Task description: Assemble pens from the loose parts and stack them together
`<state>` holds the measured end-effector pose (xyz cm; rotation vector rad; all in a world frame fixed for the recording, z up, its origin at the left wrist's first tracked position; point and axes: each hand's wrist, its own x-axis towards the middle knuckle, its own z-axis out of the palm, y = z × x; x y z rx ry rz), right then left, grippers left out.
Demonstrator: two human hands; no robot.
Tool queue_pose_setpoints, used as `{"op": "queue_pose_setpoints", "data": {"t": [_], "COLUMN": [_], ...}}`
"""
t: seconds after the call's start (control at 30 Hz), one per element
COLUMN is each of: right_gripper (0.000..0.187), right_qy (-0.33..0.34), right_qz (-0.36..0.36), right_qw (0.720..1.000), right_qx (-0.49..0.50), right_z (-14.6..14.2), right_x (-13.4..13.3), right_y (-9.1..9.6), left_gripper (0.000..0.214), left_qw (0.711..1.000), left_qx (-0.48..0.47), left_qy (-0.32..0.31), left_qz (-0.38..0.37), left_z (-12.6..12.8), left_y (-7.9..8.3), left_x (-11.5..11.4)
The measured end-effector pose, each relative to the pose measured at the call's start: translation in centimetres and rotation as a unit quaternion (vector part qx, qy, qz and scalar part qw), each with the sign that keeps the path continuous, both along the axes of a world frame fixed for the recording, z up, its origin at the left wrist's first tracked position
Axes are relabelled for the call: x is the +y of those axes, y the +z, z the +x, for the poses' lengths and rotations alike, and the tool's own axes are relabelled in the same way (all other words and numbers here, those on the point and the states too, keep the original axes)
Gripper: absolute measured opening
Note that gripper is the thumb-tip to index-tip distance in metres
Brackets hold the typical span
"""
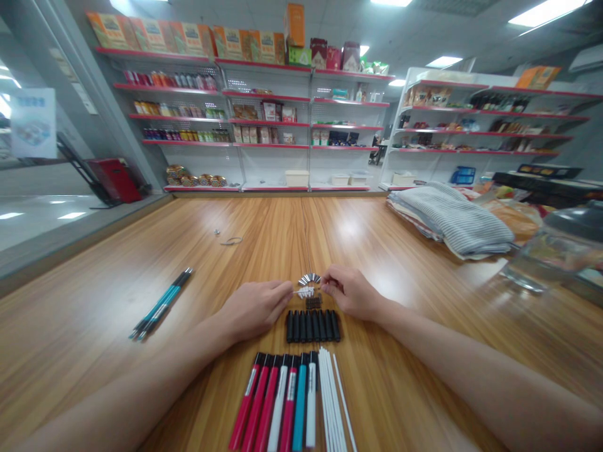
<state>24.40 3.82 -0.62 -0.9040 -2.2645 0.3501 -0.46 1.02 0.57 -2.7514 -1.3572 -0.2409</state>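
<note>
1. Pinched in left hand (257,307) fingertips: thin pale piece (296,292), far end hard to make out against small white parts (307,292).
2. Curled, right hand (353,294) fingers; cannot tell whether gripping anything, fingertips partly hidden.
3. Between hands: silver cones (309,278) in an arc; small brown parts (313,302), too small to identify.
4. Nearer: black sleeves (313,326), side by side.
5. Nearest: coloured barrels (279,402) beside white rods (331,408), rods cut off by bottom edge.
6. Well apart, left: pens (162,304), overlapping.
</note>
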Motion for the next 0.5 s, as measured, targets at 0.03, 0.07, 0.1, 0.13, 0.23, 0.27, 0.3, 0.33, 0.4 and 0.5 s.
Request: {"op": "queue_pose_setpoints", "data": {"t": [0.03,0.07,0.1,0.13,0.23,0.27,0.3,0.33,0.4,0.5], "right_gripper": [0.005,0.004,0.004,0.004,0.005,0.005,0.005,0.005,0.004,0.004], "right_qy": [0.002,0.003,0.003,0.004,0.005,0.005,0.005,0.006,0.005,0.001], "right_qz": [0.004,0.007,0.009,0.01,0.01,0.01,0.01,0.011,0.011,0.01], "right_qw": [1.0,1.0,1.0,1.0,1.0,1.0,1.0,1.0,1.0,1.0], "right_qx": [0.001,0.001,0.001,0.001,0.0,-0.001,-0.002,-0.004,-0.006,-0.009], "right_z": [-0.14,-0.24,-0.3,-0.32,-0.27,-0.24,-0.22,-0.21,-0.19,-0.17], "right_x": [-0.1,-0.17,-0.21,-0.22,-0.17,-0.14,-0.13,-0.13,-0.15,-0.17], "right_y": [-0.02,-0.04,-0.06,-0.08,-0.13,-0.13,-0.13,-0.13,-0.12,-0.13], "left_gripper": [0.031,0.031,0.03,0.03,0.031,0.031,0.031,0.031,0.031,0.031], "left_qw": [1.0,1.0,1.0,1.0,1.0,1.0,1.0,1.0,1.0,1.0], "left_qx": [0.0,-0.001,0.0,0.0,0.002,0.001,0.001,0.0,0.001,0.002], "left_qy": [-0.002,-0.003,-0.005,-0.005,-0.004,-0.004,-0.004,-0.005,-0.004,-0.002], "left_qz": [0.0,-0.001,-0.001,-0.001,0.0,-0.001,-0.001,-0.002,0.0,0.001], "left_z": [0.06,0.11,0.15,0.16,0.15,0.13,0.12,0.1,0.08,0.07], "left_y": [0.01,0.01,0.0,0.0,0.0,0.0,-0.01,-0.01,-0.04,-0.1], "left_x": [0.0,0.0,-0.01,-0.02,-0.06,-0.07,-0.08,-0.07,-0.05,0.01]}}
